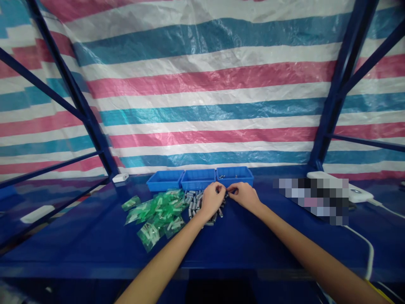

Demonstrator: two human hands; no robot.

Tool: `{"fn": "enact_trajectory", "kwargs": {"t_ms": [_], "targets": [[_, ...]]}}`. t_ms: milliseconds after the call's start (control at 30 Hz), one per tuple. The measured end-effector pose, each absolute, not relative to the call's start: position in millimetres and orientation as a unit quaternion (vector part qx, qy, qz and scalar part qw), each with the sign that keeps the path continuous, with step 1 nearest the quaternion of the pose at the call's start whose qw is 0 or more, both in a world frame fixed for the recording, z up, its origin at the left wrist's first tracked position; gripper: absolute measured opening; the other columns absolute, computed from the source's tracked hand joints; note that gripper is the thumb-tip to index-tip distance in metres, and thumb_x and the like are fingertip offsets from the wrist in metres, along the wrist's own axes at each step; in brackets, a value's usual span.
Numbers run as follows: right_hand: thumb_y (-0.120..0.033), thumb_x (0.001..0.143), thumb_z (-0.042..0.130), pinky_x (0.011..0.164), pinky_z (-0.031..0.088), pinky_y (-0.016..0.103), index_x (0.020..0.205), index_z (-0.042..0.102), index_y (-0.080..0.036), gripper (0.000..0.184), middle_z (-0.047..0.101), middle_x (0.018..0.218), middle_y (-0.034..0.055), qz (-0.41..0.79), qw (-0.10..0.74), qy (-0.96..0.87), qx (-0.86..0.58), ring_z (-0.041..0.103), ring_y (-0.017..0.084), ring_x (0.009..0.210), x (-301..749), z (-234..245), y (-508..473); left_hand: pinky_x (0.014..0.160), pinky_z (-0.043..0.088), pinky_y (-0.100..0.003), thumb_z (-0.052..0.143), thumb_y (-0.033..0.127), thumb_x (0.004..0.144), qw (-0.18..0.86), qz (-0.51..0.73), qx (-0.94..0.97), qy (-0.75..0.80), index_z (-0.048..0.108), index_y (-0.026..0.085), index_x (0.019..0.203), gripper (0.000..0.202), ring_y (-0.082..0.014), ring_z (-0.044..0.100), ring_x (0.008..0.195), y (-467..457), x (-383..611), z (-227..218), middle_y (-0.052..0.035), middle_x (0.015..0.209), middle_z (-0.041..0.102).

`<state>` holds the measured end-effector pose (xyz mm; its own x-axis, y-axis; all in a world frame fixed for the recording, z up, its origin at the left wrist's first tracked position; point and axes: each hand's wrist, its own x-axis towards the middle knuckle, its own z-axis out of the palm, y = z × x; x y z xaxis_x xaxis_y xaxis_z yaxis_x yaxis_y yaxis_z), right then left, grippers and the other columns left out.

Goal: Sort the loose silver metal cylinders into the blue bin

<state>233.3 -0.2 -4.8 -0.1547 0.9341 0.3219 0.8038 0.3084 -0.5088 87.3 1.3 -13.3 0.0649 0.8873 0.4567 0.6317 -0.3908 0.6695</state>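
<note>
Grey metal pieces (193, 202) heaped on the tabletop (253, 240), near the blue trays (198, 179) | our left hand (212, 198) and right hand (244, 196) meet over them, each grip pinched closed, contents too small to tell | risk, we judge: a nudge rolls pieces among the green bags (158, 213)

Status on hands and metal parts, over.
Left hand and right hand meet over metal parts pile, grip unclear. Green packets left, blue bins behind. Nothing blocking.

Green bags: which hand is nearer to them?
Left. The left hand is just right of the green bags, over the metal pieces; the right hand is farther right.
</note>
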Motion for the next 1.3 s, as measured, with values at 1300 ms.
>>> {"fn": "enact_trajectory", "kwargs": {"t_ms": [1300], "targets": [[-0.026, 0.070, 0.059, 0.059, 0.050, 0.026, 0.094, 0.067, -0.015, 0.028, 0.071, 0.082, 0.0067, 0.231, 0.542, -0.696, -0.409, 0.060, 0.012, 0.055, 216.9, -9.3, 1.2, 0.061, 0.033, -0.022, 0.041, 0.033, 0.085, 0.187, 0.476, 0.705, 0.490, 0.044, 0.017, 0.064, 0.026, -0.0107, 0.042, 0.063, -1.8, 88.4, -9.9, 0.0035, 0.063, 0.044]]}}
